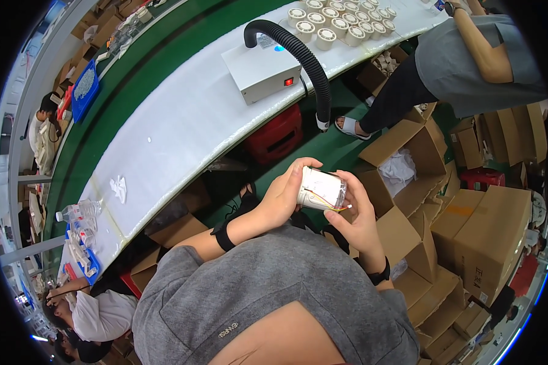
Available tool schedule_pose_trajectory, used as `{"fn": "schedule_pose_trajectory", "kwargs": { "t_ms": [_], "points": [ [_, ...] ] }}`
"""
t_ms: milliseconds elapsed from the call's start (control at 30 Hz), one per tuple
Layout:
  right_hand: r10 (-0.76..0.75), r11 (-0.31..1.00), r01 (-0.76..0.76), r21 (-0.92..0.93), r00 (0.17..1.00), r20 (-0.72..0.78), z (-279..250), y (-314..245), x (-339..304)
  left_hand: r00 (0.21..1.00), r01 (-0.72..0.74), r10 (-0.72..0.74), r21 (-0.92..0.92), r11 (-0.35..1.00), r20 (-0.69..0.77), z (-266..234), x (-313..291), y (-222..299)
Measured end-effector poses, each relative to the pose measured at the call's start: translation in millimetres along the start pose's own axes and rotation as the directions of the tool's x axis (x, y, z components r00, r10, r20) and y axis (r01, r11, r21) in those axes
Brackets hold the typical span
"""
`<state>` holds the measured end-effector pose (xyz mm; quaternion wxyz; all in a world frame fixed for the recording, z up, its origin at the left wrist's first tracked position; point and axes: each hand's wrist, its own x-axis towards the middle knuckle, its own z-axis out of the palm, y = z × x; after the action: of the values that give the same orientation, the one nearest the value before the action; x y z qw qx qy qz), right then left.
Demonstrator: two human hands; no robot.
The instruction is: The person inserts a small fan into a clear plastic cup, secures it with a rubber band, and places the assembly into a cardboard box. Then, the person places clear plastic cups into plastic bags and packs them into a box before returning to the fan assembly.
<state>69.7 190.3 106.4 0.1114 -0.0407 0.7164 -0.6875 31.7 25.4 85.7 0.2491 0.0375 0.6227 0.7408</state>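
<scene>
White rounded plastic casing lies crosswise between left fingers and right fingers, which clamp its opposite ends.

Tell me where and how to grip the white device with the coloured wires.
The white device is probably best gripped by its rounded wall, from the left, as the left hand does. That side curves smoothly, while the coloured wires trail off its lower right, near the right hand.

Dark characters are printed near the large carton's lower edge; small lettering is borne by the gray shirt, a blue label by the white machine.
</scene>
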Motion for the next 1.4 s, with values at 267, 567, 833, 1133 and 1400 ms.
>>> {"fn": "schedule_pose_trajectory", "kwargs": {
  "t_ms": [267, 567, 833, 1133, 1400],
  "points": [
    [0.012, 0.998, -0.013, 0.053, 1.0, 0.014, -0.3, 0.5, 3.4, 0.987, -0.155, 0.158, 0.115, 0.981, -0.017, 0.3, 1.0, -3.6],
    [-0.044, 0.994, 0.047, -0.094, 0.998, 0.035, 1.0, 0.6, 3.8, 0.946, -0.317, 0.322, 0.263, 0.911, 0.025, -4.0, 2.6, -4.0],
    [-0.072, 0.98, 0.079, -0.18, 0.996, 0.047, -0.3, 0.6, 3.1, 0.946, -0.32, 0.319, 0.312, 0.894, 0.056, -5.2, 2.5, -2.6],
    [-0.192, 0.92, 0.204, -0.334, 0.979, 0.068, 0.1, -5.0, 2.2, 0.968, -0.252, 0.241, 0.244, 0.937, 0.075, -3.3, 0.5, 2.2],
    [-0.204, 0.914, 0.214, -0.345, 0.977, 0.066, -1.3, -6.3, -1.2, 0.958, -0.288, 0.27, 0.275, 0.917, 0.102, -2.8, 0.3, -6.1]
  ]
}}
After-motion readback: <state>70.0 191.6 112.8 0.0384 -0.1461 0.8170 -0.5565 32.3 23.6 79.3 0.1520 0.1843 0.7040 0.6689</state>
